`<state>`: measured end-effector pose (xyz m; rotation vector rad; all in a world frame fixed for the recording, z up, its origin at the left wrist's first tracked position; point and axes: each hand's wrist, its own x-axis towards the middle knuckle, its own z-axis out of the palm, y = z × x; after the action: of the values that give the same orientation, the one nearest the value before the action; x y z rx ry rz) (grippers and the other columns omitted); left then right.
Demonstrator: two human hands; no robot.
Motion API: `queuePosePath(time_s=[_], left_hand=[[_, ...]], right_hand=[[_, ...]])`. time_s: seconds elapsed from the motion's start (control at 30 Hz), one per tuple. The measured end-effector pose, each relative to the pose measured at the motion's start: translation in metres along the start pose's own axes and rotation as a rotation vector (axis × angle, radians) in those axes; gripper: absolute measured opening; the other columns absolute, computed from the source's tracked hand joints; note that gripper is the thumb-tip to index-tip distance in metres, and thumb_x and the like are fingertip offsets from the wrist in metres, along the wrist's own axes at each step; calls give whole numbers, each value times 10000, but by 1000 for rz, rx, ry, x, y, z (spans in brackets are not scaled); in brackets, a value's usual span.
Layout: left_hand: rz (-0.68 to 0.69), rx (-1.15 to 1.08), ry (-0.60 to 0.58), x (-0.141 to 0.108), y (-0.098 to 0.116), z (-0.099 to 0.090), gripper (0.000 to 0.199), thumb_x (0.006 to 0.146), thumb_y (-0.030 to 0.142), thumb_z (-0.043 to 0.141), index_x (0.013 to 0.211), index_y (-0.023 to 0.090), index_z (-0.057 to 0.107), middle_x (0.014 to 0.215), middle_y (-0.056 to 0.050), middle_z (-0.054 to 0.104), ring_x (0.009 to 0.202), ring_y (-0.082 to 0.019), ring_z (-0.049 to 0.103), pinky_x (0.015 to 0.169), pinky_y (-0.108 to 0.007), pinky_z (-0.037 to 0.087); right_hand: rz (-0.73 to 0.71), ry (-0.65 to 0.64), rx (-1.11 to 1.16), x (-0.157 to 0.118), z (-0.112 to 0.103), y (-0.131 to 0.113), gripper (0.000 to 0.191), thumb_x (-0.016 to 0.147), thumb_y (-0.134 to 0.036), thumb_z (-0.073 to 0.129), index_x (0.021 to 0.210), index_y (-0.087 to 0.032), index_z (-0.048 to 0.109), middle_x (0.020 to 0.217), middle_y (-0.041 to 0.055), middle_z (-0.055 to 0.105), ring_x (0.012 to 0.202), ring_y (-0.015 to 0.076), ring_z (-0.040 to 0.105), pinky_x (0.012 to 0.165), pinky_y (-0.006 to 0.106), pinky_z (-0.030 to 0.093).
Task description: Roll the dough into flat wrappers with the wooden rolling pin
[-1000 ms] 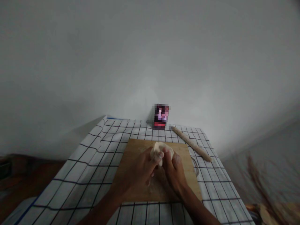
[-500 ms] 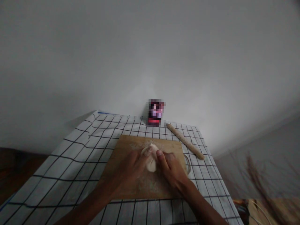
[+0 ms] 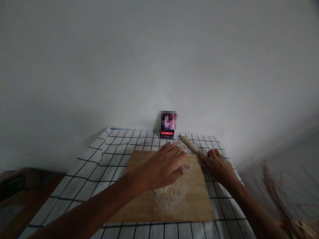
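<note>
Left hand: 1 of 2 bare hands, centre of the frame, the left hand [image 3: 163, 167] is palm down over the board and partly in front of the dough. Grip's apart, fingers spread. Can't tell if it touches anything.
Right hand: the other one, right of centre, the right hand [image 3: 219, 166] has its grip clamped on the near end of the rolling pin.
Dough: 1 pale lump of dough [image 3: 161, 190] on the board, lower centre, mostly hidden so no idea on its full shape.
Rolling pin: 1 wooden rolling pin [image 3: 190, 145], slanting from just right of the phone down to the right hand.
Board: 1 wooden cutting board [image 3: 139, 212], lower centre, with loose flour [image 3: 171, 199] dusted on it.
Cord: 1 thin cord loop [image 3: 209, 186], just beside the board's right edge.
Phone: 1 smartphone [image 3: 167, 134], middle of the frame, propped upright near the wall [image 3: 159, 59], screen lit and partly pixelated.
Worktop: 1, covered by a white tablecloth [image 3: 119, 141] with dark grid lines.
Twigs: some blurry twigs [image 3: 271, 189], lower right, too blurred to count.
</note>
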<state>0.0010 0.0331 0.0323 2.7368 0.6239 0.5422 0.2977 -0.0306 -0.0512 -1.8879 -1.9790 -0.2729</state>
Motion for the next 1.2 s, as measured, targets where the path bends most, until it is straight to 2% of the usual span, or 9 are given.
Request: queuePosePath(time_s=[0.17, 0.33, 0.53, 0.67, 0.73, 0.87, 0.97, 1.1, 1.2], left_hand=[[51, 23, -81, -10, -1, 42, 594, 1013, 598, 414, 1514, 277, 433, 1650, -63, 327, 1562, -312, 135, 1258, -586, 60], [-31, -88, -57, -12, -12, 53, 712, 965, 662, 467, 1569, 307, 344, 1672, -63, 259, 1561, -340, 105, 1246, -630, 8], [-195, -419, 33, -3, -28, 34, 526, 1094, 420, 155, 1474, 252, 478, 1605, -90, 413, 1522, -257, 295, 1191, -528, 327], [39, -123, -5, -24, -26, 27, 281, 1047, 325, 439, 1126, 246, 696, 1346, -63, 669, 1384, -269, 496, 1214, -486, 271], [144, 39, -22, -39, -26, 29, 210, 1010, 367, 536, 1061, 237, 693, 1195, -65, 722, 1219, -265, 606, 1142, -453, 361], [265, 201, 60, -52, -36, 36, 476, 902, 659, 596, 995, 194, 637, 959, -62, 682, 860, -221, 628, 783, -348, 512], [317, 247, 192, -40, -39, 37, 480, 904, 663, 587, 886, 184, 608, 862, -40, 622, 754, -181, 585, 650, -302, 497], [305, 261, 311, -37, -30, 43, 192, 994, 350, 613, 879, 198, 635, 1007, -24, 707, 945, -183, 656, 882, -344, 548], [297, 185, 200, -59, -24, 48, 112, 1005, 191, 567, 1050, 229, 662, 1258, 28, 709, 1215, -171, 622, 1148, -373, 443]], right_hand=[[-83, -118, -83, -4, 13, 10, 241, 1044, -370, 417, 966, -233, 599, 922, 88, 631, 812, 222, 610, 623, 301, 440], [75, -86, 26, -9, 23, 27, 289, 1059, -489, 368, 969, -246, 495, 869, 53, 654, 783, 237, 679, 583, 304, 435], [157, -28, 202, -11, 20, 31, 382, 1041, -579, 316, 1021, -249, 506, 881, 79, 693, 739, 258, 690, 557, 318, 428], [158, -6, 222, -11, 17, 30, 396, 1040, -584, 307, 1002, -251, 518, 857, 86, 688, 699, 251, 671, 539, 314, 426], [153, -4, 242, -11, 17, 30, 386, 1041, -569, 315, 997, -250, 527, 842, 89, 686, 685, 248, 664, 538, 312, 432], [143, 5, 280, -13, 19, 32, 397, 1042, -549, 308, 1018, -234, 549, 835, 101, 686, 688, 242, 658, 558, 305, 450], [154, 0, 293, -14, 22, 35, 384, 1044, -541, 311, 1059, -226, 531, 924, 115, 690, 749, 246, 670, 616, 317, 470], [202, -22, 303, -13, 24, 35, 344, 1043, -553, 332, 1031, -246, 484, 864, 68, 676, 717, 245, 671, 610, 317, 460], [232, -50, 333, -12, 25, 33, 345, 1039, -568, 338, 1021, -253, 479, 882, 74, 687, 757, 253, 686, 641, 326, 471]])
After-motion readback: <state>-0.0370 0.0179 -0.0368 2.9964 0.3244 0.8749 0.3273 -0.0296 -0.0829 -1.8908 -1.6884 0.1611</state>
